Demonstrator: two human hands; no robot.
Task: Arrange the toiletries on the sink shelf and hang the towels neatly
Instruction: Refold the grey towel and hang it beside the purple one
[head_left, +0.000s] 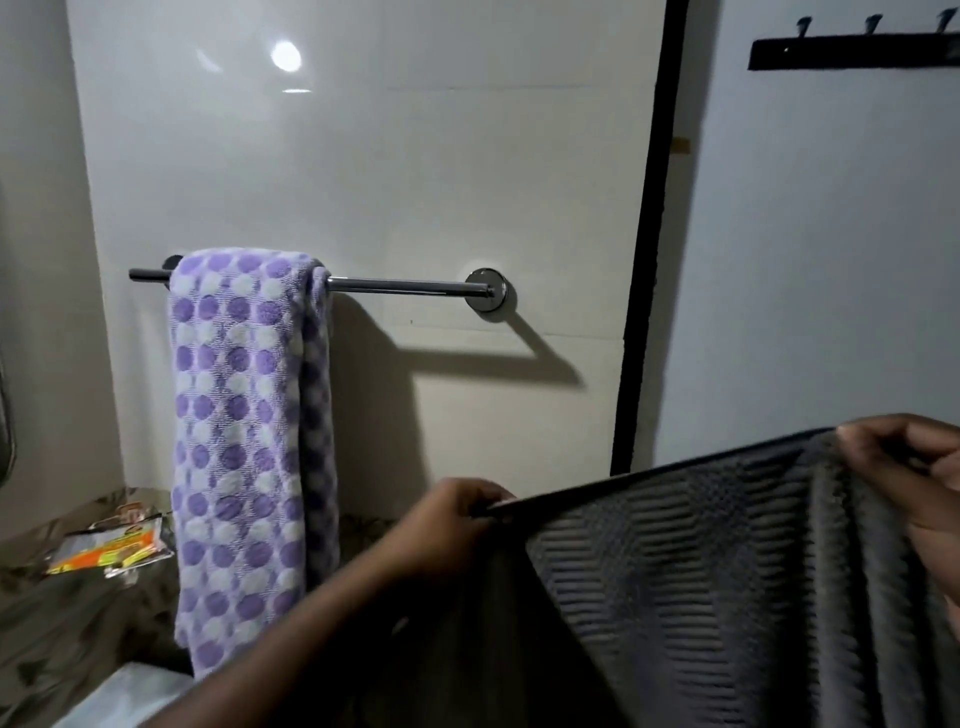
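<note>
A dark grey ribbed towel (701, 582) is stretched out in front of me, below and right of the chrome towel bar (400, 285). My left hand (457, 519) pinches its top edge at the left end. My right hand (914, 478) grips the same edge at the far right. A purple and white dotted towel (239, 441) hangs folded over the left part of the bar. The right half of the bar is bare.
A brown marbled counter (62, 613) lies at the lower left with an orange and green packet (111, 545) on it. A black hook rail (852, 49) is fixed high on the right wall. A black door frame (649, 260) runs vertically beside the tiled wall.
</note>
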